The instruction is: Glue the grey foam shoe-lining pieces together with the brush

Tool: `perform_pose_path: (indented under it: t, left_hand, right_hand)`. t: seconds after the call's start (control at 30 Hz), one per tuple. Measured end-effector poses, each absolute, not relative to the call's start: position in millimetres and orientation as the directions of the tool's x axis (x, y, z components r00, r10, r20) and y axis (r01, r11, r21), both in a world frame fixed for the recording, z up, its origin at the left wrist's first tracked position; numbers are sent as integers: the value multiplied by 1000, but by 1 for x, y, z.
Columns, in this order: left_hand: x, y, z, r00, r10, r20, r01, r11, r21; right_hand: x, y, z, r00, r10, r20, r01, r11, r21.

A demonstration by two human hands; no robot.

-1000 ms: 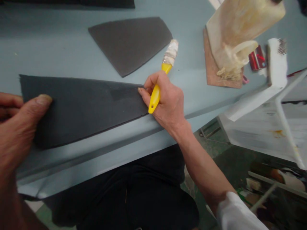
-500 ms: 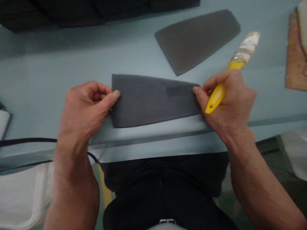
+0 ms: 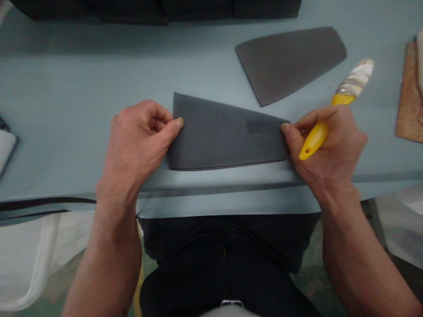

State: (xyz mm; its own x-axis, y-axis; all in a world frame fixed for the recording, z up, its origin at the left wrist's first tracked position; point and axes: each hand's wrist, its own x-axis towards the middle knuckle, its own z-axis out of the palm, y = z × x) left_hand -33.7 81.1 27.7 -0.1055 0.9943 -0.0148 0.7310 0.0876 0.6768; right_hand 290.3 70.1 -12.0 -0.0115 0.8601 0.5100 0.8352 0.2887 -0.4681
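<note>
A dark grey tapered panel point(image 3: 224, 134) is held between both hands close to the table's front edge. Its wide left end is pinched by my left hand point(image 3: 142, 141), thumb on top. At the narrow right end, my right hand point(image 3: 330, 145) grips the panel between thumb and finger. That same hand also holds a brush point(image 3: 345, 99) with a yellow handle, its whitish bristles pointing up and right. A second panel point(image 3: 291, 64), brownish grey and of similar shape, lies flat on the table behind the first.
The blue-grey table point(image 3: 99, 79) has dark stacks point(image 3: 198, 9) along its far side. A brown board point(image 3: 410, 97) lies at the right edge. Dark cords point(image 3: 49, 203) run along the front left edge, and a white container point(image 3: 23, 259) stands below.
The view has shifted, so most things appear further right. The held panel is tilted more, its left end raised relative to the right. Both hands keep their grip.
</note>
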Motion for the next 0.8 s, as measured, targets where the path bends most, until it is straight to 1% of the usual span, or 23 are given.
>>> perform_pose_path:
  t: [0.1,0.23,0.37,0.43,0.8]
  left_hand:
    - [-33,80,28,-110,994,-13,738,91,668]
    - [-29,79,29,-119,993,14,764,82,640]
    - [-26,78,30,-131,991,31,813,89,575]
    - [-25,78,30,-134,990,37,831,92,548]
    - [-30,73,21,-134,988,73,846,75,529]
  right_hand:
    - [289,71,-12,-1,856,518,826,292,-482]
    - [288,70,-9,23,873,487,827,257,-500]
    - [287,69,-7,29,894,447,832,226,-506]
    - [287,69,-7,37,890,454,835,221,-503]
    - [292,68,-10,37,882,469,889,185,-419]
